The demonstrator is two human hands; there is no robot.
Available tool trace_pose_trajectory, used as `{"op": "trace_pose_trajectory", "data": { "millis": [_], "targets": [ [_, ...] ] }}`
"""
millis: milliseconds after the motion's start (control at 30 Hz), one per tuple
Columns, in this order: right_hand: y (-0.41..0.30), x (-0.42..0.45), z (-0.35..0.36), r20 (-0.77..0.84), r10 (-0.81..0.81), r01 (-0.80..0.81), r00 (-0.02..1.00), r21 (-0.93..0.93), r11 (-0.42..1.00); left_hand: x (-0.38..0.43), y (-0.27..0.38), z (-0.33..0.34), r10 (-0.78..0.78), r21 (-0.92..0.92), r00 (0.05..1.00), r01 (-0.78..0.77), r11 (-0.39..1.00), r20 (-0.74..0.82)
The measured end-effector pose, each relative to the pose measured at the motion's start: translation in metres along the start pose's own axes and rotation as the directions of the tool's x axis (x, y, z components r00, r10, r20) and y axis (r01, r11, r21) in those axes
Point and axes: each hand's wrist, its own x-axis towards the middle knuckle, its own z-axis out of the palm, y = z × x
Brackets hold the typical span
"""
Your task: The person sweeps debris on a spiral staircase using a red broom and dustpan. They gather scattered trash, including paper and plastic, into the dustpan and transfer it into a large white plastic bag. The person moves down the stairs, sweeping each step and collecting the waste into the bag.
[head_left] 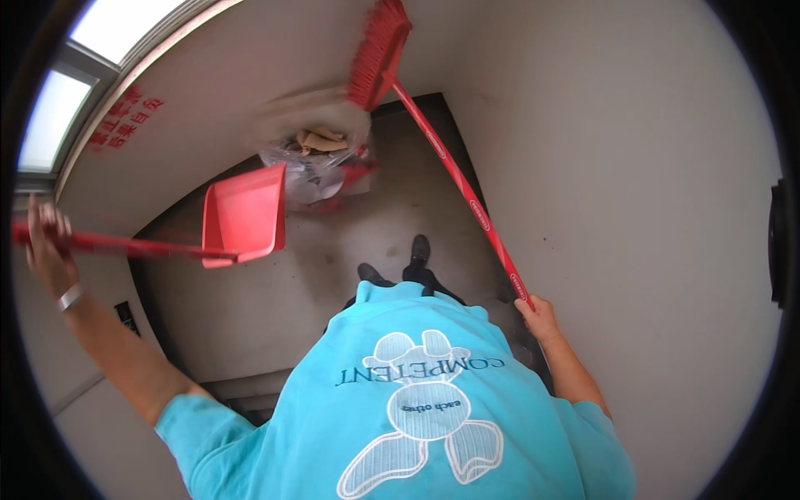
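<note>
My left hand [50, 256], raised at the far left, grips the red handle of a long-handled dustpan [245, 212]. The pan hangs off the floor with its inner face in view, and I see no debris in it. Low on the right, my right hand [539, 319] holds the end of a red broom [459, 178] that bears labels along its stick. Its bristle head [378, 56] is lifted at the top of the view, near the wall. A clear plastic bag of rubbish [319, 181], with brown cardboard pieces [322, 140] on top, stands between the two tools.
Pale walls [612, 156] with a dark skirting band close in the grey floor [387, 187]. At upper left is a window [53, 119], with red writing on the wall beside it. Steps [250, 390] lie at lower left. My dark shoes [420, 250] stand mid-floor.
</note>
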Motion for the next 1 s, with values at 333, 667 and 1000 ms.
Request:
{"op": "trace_pose_trajectory", "data": {
  "millis": [333,667,1000],
  "targets": [
    [-0.01,0.066,0.021,0.155,0.114,-0.096,0.981,-0.118,0.988,-0.231,-0.195,0.017,-0.424,0.406,0.648,0.744,0.53,-0.633],
    [-0.028,0.083,-0.033,0.3,0.436,-0.522,0.848,0.335,0.785,-0.441,-0.38,0.087,-0.716,-0.361,0.091,0.815,0.453,-0.692],
    [-0.101,0.14,-0.079,0.31,0.486,-0.566,0.817,0.273,0.777,-0.51,-0.35,0.169,-0.816,-0.843,-0.456,0.533,0.07,-0.356]
  ]
}}
